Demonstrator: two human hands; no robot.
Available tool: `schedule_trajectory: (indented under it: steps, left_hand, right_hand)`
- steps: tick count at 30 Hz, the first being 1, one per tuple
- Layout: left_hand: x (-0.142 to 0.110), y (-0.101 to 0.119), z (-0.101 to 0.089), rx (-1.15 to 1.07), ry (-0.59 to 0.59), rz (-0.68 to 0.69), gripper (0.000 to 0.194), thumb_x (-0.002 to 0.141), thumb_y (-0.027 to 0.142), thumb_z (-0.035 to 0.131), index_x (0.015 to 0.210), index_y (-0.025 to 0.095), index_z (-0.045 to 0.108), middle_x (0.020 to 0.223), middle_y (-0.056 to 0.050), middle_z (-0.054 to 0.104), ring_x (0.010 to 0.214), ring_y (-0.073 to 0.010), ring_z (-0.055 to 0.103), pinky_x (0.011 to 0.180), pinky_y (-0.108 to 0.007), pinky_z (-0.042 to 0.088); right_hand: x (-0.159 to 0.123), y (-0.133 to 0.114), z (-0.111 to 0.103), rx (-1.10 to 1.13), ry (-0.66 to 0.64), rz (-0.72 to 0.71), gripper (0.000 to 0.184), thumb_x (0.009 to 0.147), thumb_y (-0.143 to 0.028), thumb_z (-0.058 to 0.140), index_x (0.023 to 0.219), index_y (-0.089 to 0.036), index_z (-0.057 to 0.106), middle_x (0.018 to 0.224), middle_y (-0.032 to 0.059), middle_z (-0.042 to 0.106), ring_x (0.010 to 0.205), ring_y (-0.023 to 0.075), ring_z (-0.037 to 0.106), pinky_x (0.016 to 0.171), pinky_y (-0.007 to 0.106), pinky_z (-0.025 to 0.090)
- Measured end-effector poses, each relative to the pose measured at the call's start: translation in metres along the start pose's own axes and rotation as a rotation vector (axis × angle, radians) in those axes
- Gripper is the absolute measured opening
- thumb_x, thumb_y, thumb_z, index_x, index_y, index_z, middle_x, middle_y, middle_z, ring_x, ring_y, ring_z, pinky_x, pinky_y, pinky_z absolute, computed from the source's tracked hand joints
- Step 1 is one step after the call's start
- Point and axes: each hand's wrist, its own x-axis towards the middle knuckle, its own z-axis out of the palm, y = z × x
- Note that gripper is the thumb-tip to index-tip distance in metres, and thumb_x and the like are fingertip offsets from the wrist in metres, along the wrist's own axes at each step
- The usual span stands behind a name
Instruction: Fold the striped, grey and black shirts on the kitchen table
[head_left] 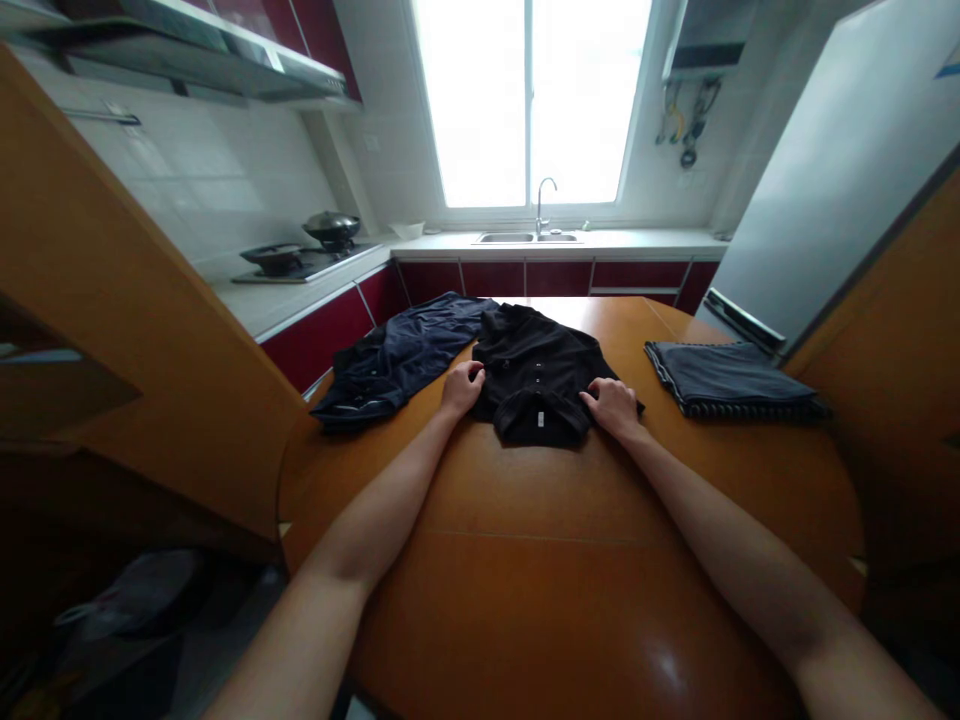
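Observation:
A black polo shirt (551, 350) lies front up on the table, its collar towards me and a pale label showing inside the neck. My left hand (463, 389) is at the shirt's left edge near the shoulder, its fingers curled and closed on the cloth. On the opposite side, my right hand (611, 404) has its thumb and fingers closed on the fabric by the right shoulder and sleeve. The fingertips of both hands are small in view. Dark navy trousers (409, 350) lie left of the shirt, close to it at the far end.
A folded dark grey cloth (739, 375) with a striped edge lies to the right on the round wooden table (525, 580). Beyond are a counter with a sink (506, 238), a stove with a lidded wok (331, 224), and a fridge (847, 170). Wooden panels flank both sides.

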Motion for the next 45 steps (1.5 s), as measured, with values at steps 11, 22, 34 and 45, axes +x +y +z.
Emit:
schedule_trajectory:
  steps: [11, 22, 34, 45]
  left_hand:
    - [0.007, -0.009, 0.002, -0.122, 0.118, -0.118, 0.039, 0.097, 0.016, 0.030, 0.116, 0.014, 0.065, 0.094, -0.008, 0.078, 0.085, -0.0187, 0.074, 0.082, -0.030, 0.056]
    - [0.007, -0.017, -0.001, 0.214, 0.010, -0.306, 0.022, 0.085, 0.037, 0.069, 0.098, 0.021, 0.077, 0.116, -0.016, 0.073, 0.119, -0.0379, 0.060, 0.101, -0.050, 0.044]
    - [0.009, -0.001, 0.001, 0.210, -0.135, -0.183, 0.022, 0.078, 0.027, 0.074, 0.098, 0.019, 0.079, 0.094, -0.007, 0.078, 0.092, -0.0227, 0.072, 0.082, -0.027, 0.052]
    - [0.000, 0.028, -0.003, 0.073, -0.057, 0.359, 0.031, 0.090, 0.011, 0.052, 0.113, 0.021, 0.070, 0.103, -0.006, 0.068, 0.098, -0.0203, 0.065, 0.090, -0.031, 0.054]
  right_hand:
    - [0.027, 0.046, -0.005, 0.445, 0.454, 0.318, 0.018, 0.089, -0.029, 0.052, 0.085, -0.017, 0.065, 0.085, 0.0157, 0.071, 0.081, 0.0281, 0.065, 0.078, 0.036, 0.049]
    - [0.027, 0.063, -0.021, 0.306, 0.805, 0.117, 0.023, 0.086, -0.021, 0.047, 0.106, -0.017, 0.060, 0.114, 0.0179, 0.061, 0.115, 0.0326, 0.054, 0.103, 0.051, 0.041]
    - [-0.006, -0.012, -0.002, 0.323, 0.120, -0.451, 0.014, 0.092, -0.020, 0.054, 0.089, -0.024, 0.068, 0.102, 0.0075, 0.068, 0.102, 0.0254, 0.058, 0.097, 0.039, 0.047]
    - [-0.003, -0.003, 0.005, 0.302, -0.030, -0.445, 0.016, 0.091, -0.017, 0.056, 0.090, -0.022, 0.072, 0.101, 0.0074, 0.069, 0.102, 0.0235, 0.060, 0.095, 0.037, 0.048]
